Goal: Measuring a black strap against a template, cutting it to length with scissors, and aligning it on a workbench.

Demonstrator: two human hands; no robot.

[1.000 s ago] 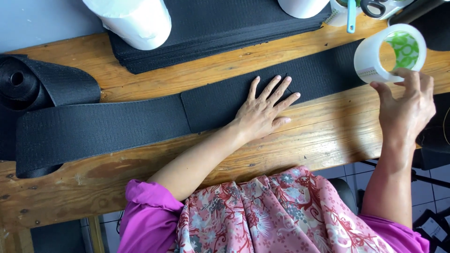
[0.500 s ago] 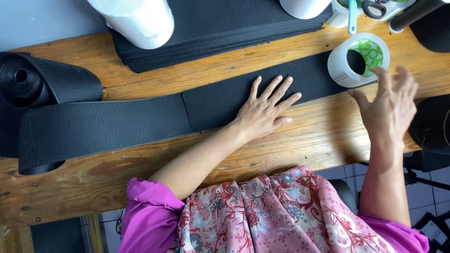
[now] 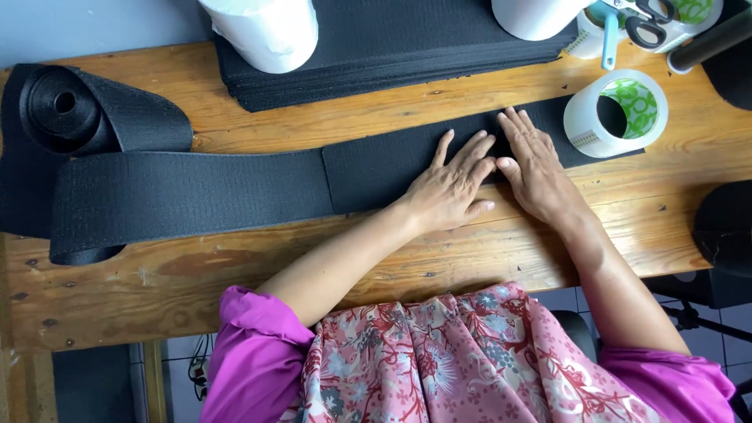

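Observation:
A wide black elastic band (image 3: 196,192) lies unrolled across the wooden table (image 3: 235,274), running from its roll (image 3: 66,106) at the far left to the right. My left hand (image 3: 450,184) lies flat on the band with fingers spread. My right hand (image 3: 536,164) lies flat beside it, fingers together on the band, thumb touching the left hand's fingers. Neither hand holds anything. A roll of clear tape (image 3: 615,113) stands on the band's right end, just right of my right hand.
A stack of cut black band pieces (image 3: 392,47) lies at the back, with two white rolls (image 3: 262,27) (image 3: 536,16) standing on it. Scissors (image 3: 646,23) and a blue tool rest in a container at the back right. A dark round object (image 3: 724,227) sits at the right edge.
My right hand set the tape roll down on the band's right end, let go, and moved left to lie flat next to my left hand. The left hand stayed pressed on the band.

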